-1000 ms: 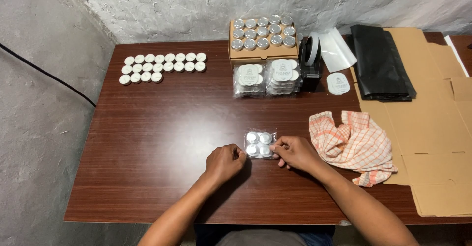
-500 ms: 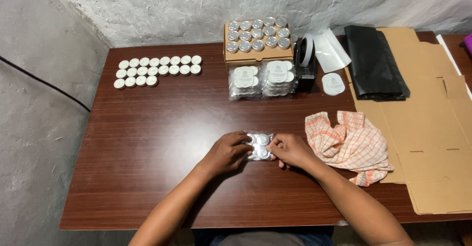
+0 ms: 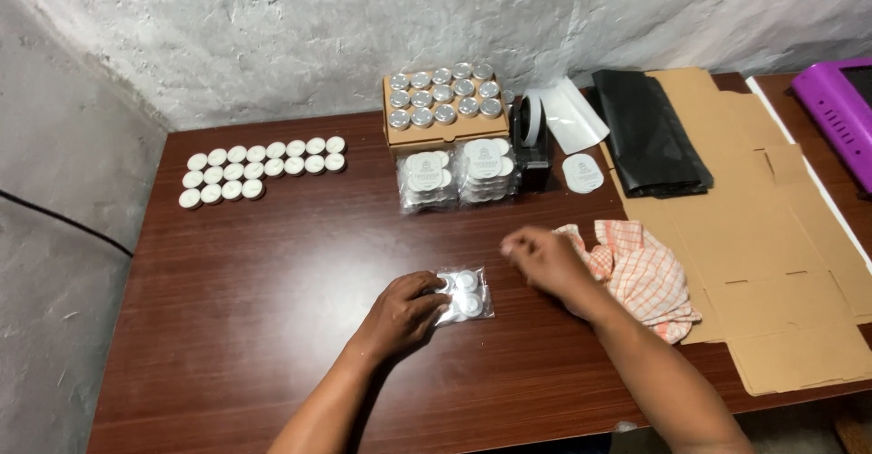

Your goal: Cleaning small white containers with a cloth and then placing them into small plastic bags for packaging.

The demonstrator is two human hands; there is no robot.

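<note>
A small clear bag of white round candles [image 3: 465, 293] lies on the brown table [image 3: 272, 263] near its front. My left hand [image 3: 404, 313] rests on the bag's left side, fingers pressing on it. My right hand [image 3: 540, 259] hovers blurred above the table to the right of the bag, off it, fingers loosely curled and holding nothing I can see. It is close to a checked orange and white cloth [image 3: 640, 272].
Rows of loose white candles [image 3: 259, 168] lie at the far left. A cardboard tray of silver tins [image 3: 445, 100], stacked clear packs [image 3: 459, 177], a tape dispenser [image 3: 531, 136], round labels [image 3: 581, 172], a black bag [image 3: 649, 132], flat cardboard [image 3: 772, 236] and a purple case [image 3: 840, 109] stand behind and right.
My right hand has let go of the candle bag and lifted off to the right, toward the cloth. My left hand stays on the bag. The view has tilted up.
</note>
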